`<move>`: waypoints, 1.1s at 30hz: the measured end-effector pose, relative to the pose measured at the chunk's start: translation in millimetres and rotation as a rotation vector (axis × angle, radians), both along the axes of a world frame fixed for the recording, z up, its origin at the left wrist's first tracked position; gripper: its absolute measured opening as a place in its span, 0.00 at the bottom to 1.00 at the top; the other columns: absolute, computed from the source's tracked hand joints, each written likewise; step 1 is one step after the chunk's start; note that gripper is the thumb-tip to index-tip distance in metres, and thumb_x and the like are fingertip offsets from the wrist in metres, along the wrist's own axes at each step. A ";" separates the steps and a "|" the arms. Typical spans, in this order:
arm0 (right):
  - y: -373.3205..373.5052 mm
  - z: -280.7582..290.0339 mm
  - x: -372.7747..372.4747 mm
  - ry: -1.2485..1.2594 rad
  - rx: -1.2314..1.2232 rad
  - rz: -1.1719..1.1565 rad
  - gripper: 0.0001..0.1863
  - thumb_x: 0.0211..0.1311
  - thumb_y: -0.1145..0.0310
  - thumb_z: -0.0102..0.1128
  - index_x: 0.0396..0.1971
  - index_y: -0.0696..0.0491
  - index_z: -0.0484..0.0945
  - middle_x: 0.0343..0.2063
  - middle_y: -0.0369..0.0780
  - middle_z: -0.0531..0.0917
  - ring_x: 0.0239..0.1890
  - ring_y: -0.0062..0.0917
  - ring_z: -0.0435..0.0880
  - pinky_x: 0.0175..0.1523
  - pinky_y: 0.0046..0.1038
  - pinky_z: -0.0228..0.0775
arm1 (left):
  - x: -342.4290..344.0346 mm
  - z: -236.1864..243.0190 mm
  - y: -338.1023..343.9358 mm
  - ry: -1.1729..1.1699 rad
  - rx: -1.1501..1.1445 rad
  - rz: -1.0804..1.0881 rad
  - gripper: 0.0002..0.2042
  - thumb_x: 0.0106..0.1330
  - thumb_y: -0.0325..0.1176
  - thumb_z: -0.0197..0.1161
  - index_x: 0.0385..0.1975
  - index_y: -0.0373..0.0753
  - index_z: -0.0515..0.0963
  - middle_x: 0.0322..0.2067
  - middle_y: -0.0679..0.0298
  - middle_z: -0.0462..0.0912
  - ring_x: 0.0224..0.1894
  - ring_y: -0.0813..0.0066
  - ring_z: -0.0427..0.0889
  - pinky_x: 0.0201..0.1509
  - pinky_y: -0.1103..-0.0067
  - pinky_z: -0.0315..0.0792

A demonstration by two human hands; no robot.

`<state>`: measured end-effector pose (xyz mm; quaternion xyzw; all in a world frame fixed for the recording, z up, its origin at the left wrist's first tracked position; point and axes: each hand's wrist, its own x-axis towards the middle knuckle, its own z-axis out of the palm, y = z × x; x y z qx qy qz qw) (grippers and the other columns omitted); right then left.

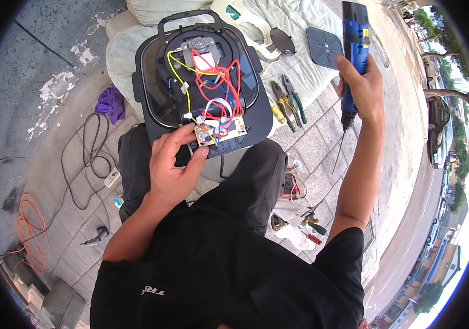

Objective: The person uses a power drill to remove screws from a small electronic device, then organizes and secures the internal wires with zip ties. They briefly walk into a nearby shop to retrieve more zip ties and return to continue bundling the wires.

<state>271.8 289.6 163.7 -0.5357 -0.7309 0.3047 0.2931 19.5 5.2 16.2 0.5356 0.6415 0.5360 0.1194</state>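
An opened black appliance housing (pixel 226 145) with a carrying handle rests over my knees and the white padded cloth behind them. Red, yellow, blue and white wires (pixel 229 82) spill across its inside, below a round metal motor part (pixel 197 44). My left hand (pixel 171 162) pinches the near left corner of a small pale circuit board (pixel 233 131) at the housing's near end, where the wires gather. Raised at the right, my right hand (pixel 363 90) is wrapped round a blue and black power screwdriver (pixel 355 44). Its long thin bit (pixel 339 151) points down, apart from the housing.
Pliers (pixel 286 104) lie right of the housing by a dark square plate (pixel 324 47), a white plastic frame (pixel 248 35) and a dark disc (pixel 282 41). Hand tools (pixel 314 230) and a red meter (pixel 291 186) are on the paving. Black cable (pixel 89 159) and purple cloth (pixel 111 104) lie left.
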 end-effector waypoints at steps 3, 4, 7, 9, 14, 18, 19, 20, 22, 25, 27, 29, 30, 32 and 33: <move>27.3 -78.4 7.1 -0.287 -0.130 -0.117 0.39 0.55 0.45 0.75 0.53 0.65 0.77 0.25 0.40 0.82 0.23 0.23 0.83 0.29 0.28 0.76 | -1.9 4.7 0.2 -0.024 -0.020 -0.044 0.25 0.61 0.28 0.75 0.59 0.33 0.78 0.44 0.60 0.90 0.46 0.68 0.84 0.55 0.73 0.69; 38.2 -106.5 13.3 -0.340 -0.158 -0.128 0.40 0.54 0.44 0.74 0.52 0.65 0.78 0.26 0.42 0.84 0.23 0.25 0.84 0.31 0.30 0.77 | -3.1 4.4 1.0 -0.021 -0.014 -0.055 0.25 0.62 0.29 0.75 0.59 0.33 0.78 0.43 0.61 0.90 0.45 0.68 0.85 0.55 0.72 0.69; 70.3 -178.4 30.1 -0.418 -0.217 -0.223 0.39 0.53 0.40 0.73 0.49 0.63 0.80 0.32 0.48 0.87 0.28 0.33 0.88 0.39 0.35 0.80 | -6.6 6.5 -1.1 -0.007 -0.043 -0.106 0.27 0.62 0.24 0.74 0.61 0.28 0.75 0.45 0.57 0.89 0.48 0.70 0.82 0.57 0.74 0.71; 94.9 -211.5 41.9 -0.529 -0.251 -0.258 0.42 0.55 0.37 0.70 0.52 0.62 0.79 0.43 0.54 0.87 0.45 0.44 0.89 0.52 0.41 0.79 | -4.7 6.3 -0.6 -0.030 -0.047 -0.051 0.25 0.60 0.29 0.76 0.58 0.34 0.79 0.42 0.63 0.91 0.45 0.67 0.85 0.54 0.72 0.69; 133.2 -253.9 51.0 -0.760 -0.136 -0.271 0.41 0.63 0.36 0.62 0.61 0.57 0.75 0.56 0.54 0.84 0.61 0.51 0.82 0.64 0.47 0.72 | -4.8 12.1 -0.6 -0.046 -0.078 -0.054 0.23 0.59 0.28 0.76 0.55 0.33 0.81 0.41 0.62 0.90 0.43 0.65 0.85 0.53 0.71 0.70; 146.0 -264.0 40.2 -0.790 -0.096 -0.262 0.38 0.67 0.36 0.59 0.61 0.54 0.74 0.57 0.52 0.83 0.62 0.50 0.81 0.65 0.49 0.71 | -7.1 12.8 -0.3 0.008 -0.096 -0.062 0.22 0.59 0.29 0.77 0.54 0.32 0.82 0.39 0.60 0.89 0.42 0.62 0.86 0.51 0.70 0.71; 151.7 -268.2 42.4 -0.789 -0.090 -0.260 0.38 0.67 0.36 0.58 0.62 0.54 0.74 0.57 0.52 0.83 0.62 0.49 0.81 0.65 0.49 0.71 | -7.5 13.1 0.8 0.023 -0.089 -0.068 0.22 0.59 0.29 0.77 0.54 0.32 0.82 0.39 0.60 0.89 0.41 0.62 0.86 0.51 0.70 0.71; 156.4 -272.6 44.8 -0.787 -0.084 -0.258 0.38 0.67 0.35 0.57 0.63 0.53 0.74 0.58 0.52 0.83 0.63 0.49 0.80 0.65 0.49 0.71 | -8.0 13.2 1.4 0.037 -0.083 -0.074 0.22 0.59 0.29 0.77 0.54 0.32 0.82 0.39 0.60 0.89 0.41 0.62 0.86 0.51 0.70 0.71; 164.5 -276.6 48.0 -0.810 -0.098 -0.261 0.38 0.68 0.35 0.56 0.63 0.52 0.75 0.60 0.53 0.81 0.64 0.49 0.79 0.66 0.49 0.71 | -8.8 12.6 2.2 0.045 -0.077 -0.081 0.22 0.60 0.30 0.77 0.54 0.32 0.82 0.39 0.60 0.89 0.41 0.63 0.86 0.50 0.71 0.71; 169.6 -278.2 49.9 -0.857 -0.123 -0.290 0.38 0.69 0.36 0.54 0.64 0.52 0.76 0.62 0.52 0.78 0.65 0.50 0.78 0.66 0.49 0.70 | -9.8 11.5 3.4 0.040 -0.054 -0.083 0.22 0.61 0.30 0.76 0.54 0.33 0.82 0.39 0.60 0.89 0.41 0.63 0.86 0.50 0.71 0.71; 173.5 -280.9 57.7 -0.876 -0.127 -0.310 0.36 0.70 0.38 0.53 0.63 0.53 0.77 0.63 0.51 0.77 0.64 0.51 0.78 0.67 0.49 0.69 | -12.4 12.8 2.2 0.053 -0.073 -0.111 0.22 0.61 0.29 0.76 0.54 0.30 0.81 0.39 0.57 0.88 0.42 0.62 0.85 0.51 0.71 0.72; 165.4 -269.8 52.9 -0.871 -0.040 -0.290 0.36 0.70 0.38 0.53 0.64 0.53 0.76 0.64 0.52 0.76 0.65 0.52 0.77 0.67 0.49 0.69 | -13.0 12.1 1.9 0.055 -0.070 -0.116 0.22 0.62 0.28 0.76 0.54 0.29 0.80 0.39 0.56 0.88 0.43 0.62 0.85 0.52 0.71 0.73; 157.6 -263.4 50.5 -0.869 0.003 -0.281 0.37 0.70 0.38 0.53 0.64 0.53 0.76 0.65 0.52 0.75 0.65 0.52 0.77 0.68 0.50 0.69 | -13.1 11.1 2.3 0.052 -0.059 -0.116 0.22 0.61 0.28 0.76 0.54 0.29 0.80 0.39 0.57 0.88 0.43 0.63 0.85 0.52 0.71 0.72; 137.5 -240.1 36.7 -0.596 0.172 -0.249 0.31 0.70 0.43 0.60 0.59 0.54 0.81 0.50 0.49 0.84 0.54 0.41 0.84 0.59 0.40 0.74 | -14.0 9.7 2.5 0.051 -0.047 -0.117 0.22 0.61 0.28 0.76 0.55 0.30 0.80 0.39 0.58 0.89 0.43 0.63 0.86 0.52 0.71 0.72; 121.6 -214.3 22.7 -0.404 0.158 -0.201 0.28 0.70 0.46 0.62 0.56 0.55 0.83 0.45 0.46 0.85 0.49 0.35 0.85 0.54 0.36 0.76 | -15.2 9.7 2.6 0.052 -0.049 -0.120 0.22 0.61 0.29 0.76 0.55 0.30 0.80 0.39 0.59 0.89 0.43 0.63 0.86 0.52 0.71 0.72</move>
